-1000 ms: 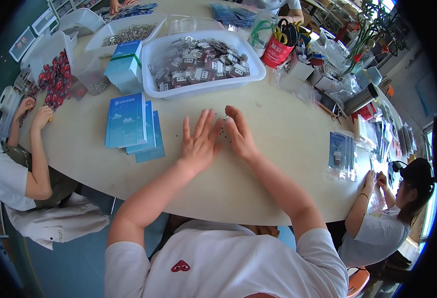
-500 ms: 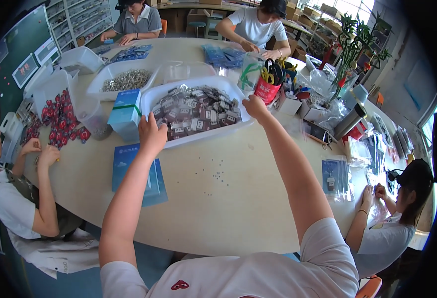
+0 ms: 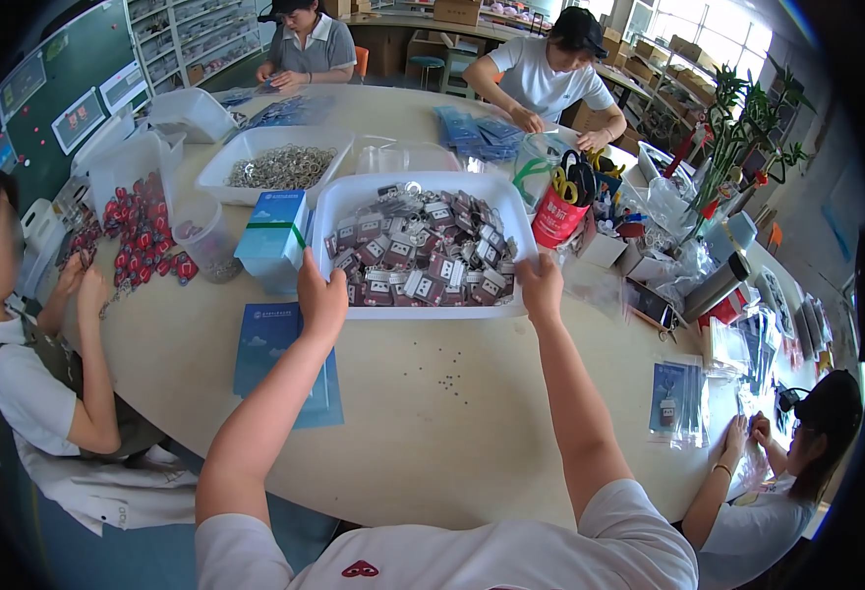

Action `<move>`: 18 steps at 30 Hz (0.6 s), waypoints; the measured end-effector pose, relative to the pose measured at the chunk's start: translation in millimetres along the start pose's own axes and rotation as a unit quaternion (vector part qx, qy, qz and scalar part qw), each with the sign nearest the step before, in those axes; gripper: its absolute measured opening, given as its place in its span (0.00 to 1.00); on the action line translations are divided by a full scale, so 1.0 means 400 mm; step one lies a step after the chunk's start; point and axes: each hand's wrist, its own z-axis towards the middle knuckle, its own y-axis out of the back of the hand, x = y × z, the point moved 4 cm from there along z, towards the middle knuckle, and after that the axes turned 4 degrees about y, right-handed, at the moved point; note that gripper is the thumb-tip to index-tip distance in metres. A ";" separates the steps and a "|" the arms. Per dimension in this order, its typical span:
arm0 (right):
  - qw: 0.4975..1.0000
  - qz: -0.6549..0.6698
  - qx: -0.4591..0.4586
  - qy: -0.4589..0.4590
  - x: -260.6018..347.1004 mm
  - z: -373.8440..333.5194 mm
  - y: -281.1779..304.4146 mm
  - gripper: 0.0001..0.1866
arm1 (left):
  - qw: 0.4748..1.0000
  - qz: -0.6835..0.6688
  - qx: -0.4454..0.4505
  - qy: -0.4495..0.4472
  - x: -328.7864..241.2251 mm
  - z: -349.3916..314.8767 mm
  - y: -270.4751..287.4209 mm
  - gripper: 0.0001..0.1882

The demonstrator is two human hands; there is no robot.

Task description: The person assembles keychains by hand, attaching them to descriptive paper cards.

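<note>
A white plastic tub [image 3: 437,313] stands on the table in front of me, heaped with brown-and-white tag keychains [image 3: 418,258] with metal rings. My left hand [image 3: 322,297] grips its near left corner, fingers bent and partly hidden against the wall. At the near right corner, my right hand [image 3: 541,287] holds the rim, thumb on the edge. Just left of the tub is a stack of blue cards [image 3: 273,236] tied with a green band. Flat blue cards [image 3: 267,344] lie beside my left forearm. Several tiny dark bits [image 3: 442,379] are scattered between my arms.
Behind stands a tub of metal rings [image 3: 285,165]. To the left are red keychains [image 3: 143,231] and a clear cup [image 3: 204,241]. A red holder with scissors [image 3: 558,214] is close on the right, near bagged cards [image 3: 676,403]. Several people work around the table.
The tub has turned so its near edge lies squarer to me. My right hand has come nearer, from the far right end to the near right corner. The view has shifted slightly.
</note>
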 end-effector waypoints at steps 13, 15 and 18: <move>0.986 0.045 -0.145 0.074 0.028 0.002 -0.061 0.09 | 0.790 0.395 0.179 -0.433 -0.139 -0.043 -0.121 0.44; 0.985 0.037 -0.151 0.081 0.026 0.008 -0.083 0.09 | 0.755 0.408 0.190 -0.476 -0.137 -0.002 -0.142 0.45; 0.976 0.017 -0.181 0.123 0.019 0.018 -0.106 0.09 | 0.708 0.424 0.216 -0.522 -0.119 0.015 -0.186 0.44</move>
